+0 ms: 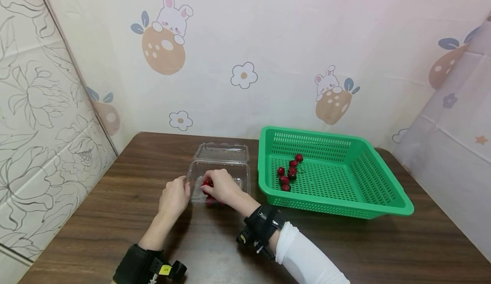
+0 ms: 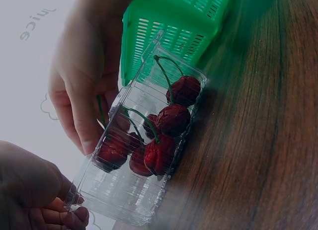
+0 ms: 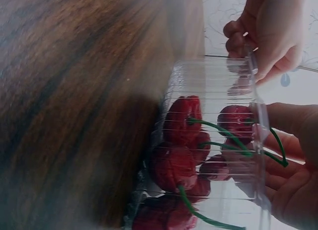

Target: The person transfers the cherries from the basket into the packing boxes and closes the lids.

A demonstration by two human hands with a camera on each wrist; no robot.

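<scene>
A clear plastic container (image 1: 247, 174) sits on the brown wood-grain surface (image 1: 115, 216), to the left of a green basket (image 1: 330, 206), with a narrow gap between them. Its lid (image 1: 222, 152) is folded back on the far side, which the head view shows best.

The left hand (image 1: 174, 195) lies at the container's left side. From above its fingertips are hard to read, but the left wrist view shows thumb and fingers pinching the container's rim at a corner. The right hand (image 1: 223, 187) reaches in over the rim with curled fingers, and the head view shows a held cherry (image 1: 206, 183) between thumb and forefinger.

From the head, the cherries inside are mostly covered by that hand, with only some red showing near the front wall. Both wrist views look through the ribbed side instead and reveal several dark red cherries (image 2: 173, 119) clustered on the bottom, wrinkled and shiny, with thin green stems (image 3: 218, 128) crossing above them.

The head view alone shows the loose row of cherries in the basket (image 1: 292, 171), toward its left end; the left wrist view catches only the basket's slotted green wall. It also takes in a white sleeve (image 1: 307, 254) on the right arm and a rabbit-printed backdrop (image 1: 215, 28) behind.
</scene>
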